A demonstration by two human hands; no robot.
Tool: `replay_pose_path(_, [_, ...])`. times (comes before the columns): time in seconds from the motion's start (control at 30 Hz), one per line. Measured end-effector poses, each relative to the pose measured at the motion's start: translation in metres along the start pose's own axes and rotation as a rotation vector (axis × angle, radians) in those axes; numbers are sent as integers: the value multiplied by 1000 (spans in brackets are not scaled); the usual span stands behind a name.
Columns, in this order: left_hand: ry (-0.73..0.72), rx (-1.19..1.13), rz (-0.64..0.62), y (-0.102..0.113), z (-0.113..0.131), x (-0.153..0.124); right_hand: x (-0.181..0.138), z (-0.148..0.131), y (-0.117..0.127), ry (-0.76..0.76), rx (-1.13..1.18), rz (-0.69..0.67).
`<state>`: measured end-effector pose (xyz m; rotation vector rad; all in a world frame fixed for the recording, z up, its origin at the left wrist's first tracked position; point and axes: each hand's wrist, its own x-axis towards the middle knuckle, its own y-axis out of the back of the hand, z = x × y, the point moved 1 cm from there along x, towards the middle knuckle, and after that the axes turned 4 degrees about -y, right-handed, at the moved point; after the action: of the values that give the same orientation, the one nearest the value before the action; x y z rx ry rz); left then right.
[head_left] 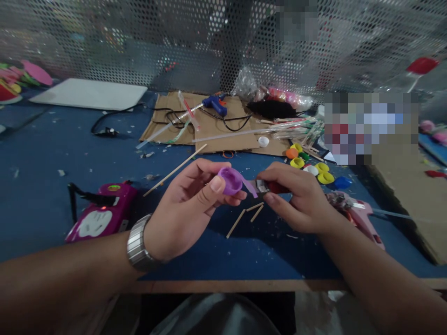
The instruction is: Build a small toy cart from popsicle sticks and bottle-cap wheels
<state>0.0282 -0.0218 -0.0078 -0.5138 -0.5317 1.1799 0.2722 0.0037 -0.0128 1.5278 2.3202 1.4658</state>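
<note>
Purple cap (231, 182), pinched in L hand (186, 207), trails strip (249, 186) down twd R hand (302, 197), closed round red cutter (279, 187).

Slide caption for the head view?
Left hand holds a purple cap; right hand grips a red-and-metal tool.

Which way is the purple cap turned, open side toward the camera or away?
Toward the camera: the purple cap, held in the left hand, shows its hollow inside.
</note>
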Motion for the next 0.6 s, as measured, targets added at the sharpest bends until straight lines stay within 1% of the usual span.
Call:
replay_pose_path(0.07, [-31,22,12,1,0,1,1,3,-1,-38,-69,19])
replay_pose_path(0.17, [-42,89,15,5,-3,2,2,7,-3,-126,-165,124])
replay_pose_path(0.2, [-29,115,9,6,-5,2,2,7,-4,-169,-154,154])
replay_pose_path(0.27, [16,155,-13,7,-10,1,2,3,-5,-246,-53,175])
replay_pose_path(0.33, [55,175,-35,8,-14,-1,1,-4,-6,-275,90,147])
replay_pose_path(0.43, [104,214,-41,7,-16,-4,2,-17,-8,-242,251,53])
replay_pose_path(0.5, [138,250,-35,6,-16,-4,2,-22,-10,-227,320,3])
replay_pose_path(0.6, [147,279,-53,6,-15,-4,2,-24,-12,-253,354,-7])
